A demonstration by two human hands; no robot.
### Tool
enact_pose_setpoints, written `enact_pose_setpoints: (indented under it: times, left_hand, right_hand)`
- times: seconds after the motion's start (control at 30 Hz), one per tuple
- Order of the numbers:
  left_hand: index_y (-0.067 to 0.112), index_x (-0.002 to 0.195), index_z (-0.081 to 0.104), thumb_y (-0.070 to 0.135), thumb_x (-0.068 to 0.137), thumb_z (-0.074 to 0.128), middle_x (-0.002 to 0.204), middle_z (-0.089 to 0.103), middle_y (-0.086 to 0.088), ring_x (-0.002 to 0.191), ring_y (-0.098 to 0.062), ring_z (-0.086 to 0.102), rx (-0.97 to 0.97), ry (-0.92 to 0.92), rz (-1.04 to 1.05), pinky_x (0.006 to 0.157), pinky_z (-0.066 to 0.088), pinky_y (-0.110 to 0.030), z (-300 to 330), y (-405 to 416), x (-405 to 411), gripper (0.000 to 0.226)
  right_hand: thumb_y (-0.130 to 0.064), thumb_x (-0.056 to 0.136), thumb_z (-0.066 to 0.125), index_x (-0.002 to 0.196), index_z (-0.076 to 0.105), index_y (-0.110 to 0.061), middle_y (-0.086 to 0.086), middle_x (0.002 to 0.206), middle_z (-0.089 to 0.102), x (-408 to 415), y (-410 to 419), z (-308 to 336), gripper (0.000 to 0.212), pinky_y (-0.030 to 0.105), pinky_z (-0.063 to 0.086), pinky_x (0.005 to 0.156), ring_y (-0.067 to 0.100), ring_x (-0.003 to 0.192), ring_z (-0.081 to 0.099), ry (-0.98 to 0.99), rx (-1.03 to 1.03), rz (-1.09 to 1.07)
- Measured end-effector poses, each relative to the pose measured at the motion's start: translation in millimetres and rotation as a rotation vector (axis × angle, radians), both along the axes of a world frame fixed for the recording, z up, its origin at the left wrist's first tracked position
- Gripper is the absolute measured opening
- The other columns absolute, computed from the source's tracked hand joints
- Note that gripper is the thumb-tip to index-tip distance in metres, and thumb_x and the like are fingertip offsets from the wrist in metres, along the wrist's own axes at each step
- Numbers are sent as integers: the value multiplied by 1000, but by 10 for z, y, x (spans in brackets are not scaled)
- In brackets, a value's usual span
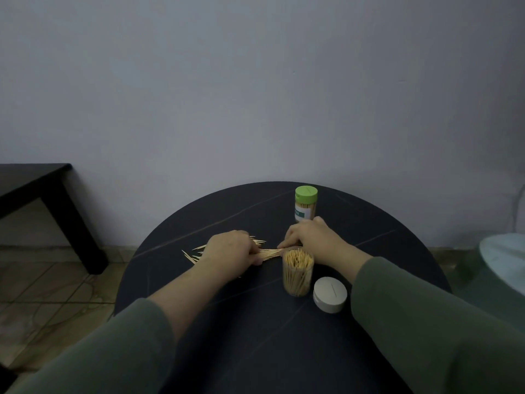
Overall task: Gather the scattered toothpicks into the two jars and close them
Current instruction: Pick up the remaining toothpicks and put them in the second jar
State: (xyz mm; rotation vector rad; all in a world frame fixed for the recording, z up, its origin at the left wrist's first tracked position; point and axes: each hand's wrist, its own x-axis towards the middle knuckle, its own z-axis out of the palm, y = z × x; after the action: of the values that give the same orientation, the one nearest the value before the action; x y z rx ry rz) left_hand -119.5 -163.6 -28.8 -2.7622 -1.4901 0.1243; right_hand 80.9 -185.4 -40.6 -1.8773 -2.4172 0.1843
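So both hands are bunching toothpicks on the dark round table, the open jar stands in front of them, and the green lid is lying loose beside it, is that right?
Not quite. In the head view the loose lid beside the open clear plastic jar is the white round lid. The green lid is on the far jar. Both hands, left and right, bunch the wooden toothpicks.

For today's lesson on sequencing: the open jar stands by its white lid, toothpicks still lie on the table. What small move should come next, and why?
Probably lift the bundle of toothpicks that the left hand and right hand hold between them and drop it into the open jar just beside it. Loose toothpicks remain, so the white lid should wait.
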Motion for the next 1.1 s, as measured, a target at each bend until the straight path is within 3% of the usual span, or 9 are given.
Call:
enact_pose_setpoints:
  times: [0.3,0.43,0.53,0.87,1.1]
  left_hand:
    - [33,119,65,43,94,55,118,60,6,106,-15,57,3,6,8,86,52,-34,8,-2,8,28]
    - [33,127,58,41,95,53,127,52,7,114,-16,54,33,0,-44,87,49,-36,-34,-46,40,34]
    - [33,126,60,39,96,51,123,53,5,108,-17,56,29,8,-72,85,51,-37,-48,-51,64,31]
    - [33,121,63,42,98,47,119,54,6,109,-14,55,53,52,-95,77,46,-29,-17,-18,73,30]
    - [25,113,62,37,99,45,114,57,2,103,-17,57,86,44,-98,77,48,-32,-37,-39,91,25]
  right_hand:
    - [-41,96,50,123,63,-35,-9,122,61,113,-154,53,30,37,31,97,12,117,44,-130,104,32]
    - [-37,99,46,135,52,-35,-8,134,54,69,-149,28,37,38,29,98,14,125,40,-159,109,51]
    - [-33,100,43,140,45,-33,-5,139,50,2,-141,30,40,40,30,98,17,126,39,-235,96,76]
    - [-33,99,45,127,58,-32,-1,125,56,-28,-156,59,30,41,33,92,21,117,44,-334,125,96]
    - [-34,99,44,120,61,-33,-1,113,56,-13,-216,53,27,40,33,89,19,110,45,-327,166,70]
